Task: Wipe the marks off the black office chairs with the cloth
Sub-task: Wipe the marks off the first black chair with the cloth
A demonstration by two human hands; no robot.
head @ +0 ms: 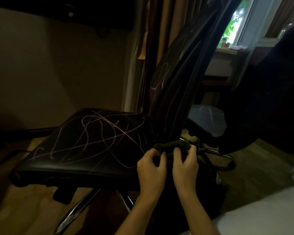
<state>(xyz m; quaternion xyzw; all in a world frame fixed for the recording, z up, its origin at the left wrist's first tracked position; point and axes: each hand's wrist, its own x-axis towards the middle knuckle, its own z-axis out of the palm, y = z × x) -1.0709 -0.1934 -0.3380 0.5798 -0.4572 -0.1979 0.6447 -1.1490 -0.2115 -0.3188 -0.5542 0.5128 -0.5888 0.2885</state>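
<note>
A black office chair [92, 150] stands side-on before me, its seat covered in pale pink and white scribbled marks. More marks run up its backrest [173, 82]. A dark green cloth [171, 145], bunched into a roll, lies at the seat's right edge by the base of the backrest. My left hand [151, 168] and my right hand [185, 165] hold it side by side, fingers curled round its lower edge. A second black chair [270, 90] rises at the right, with a marked armrest pad [207, 121] facing me.
The chair's chrome legs [78, 212] spread over the wooden floor below the seat. A wall and curtain [143, 48] stand behind, a bright window [236, 22] at the upper right. A pale surface [270, 214] fills the lower right corner.
</note>
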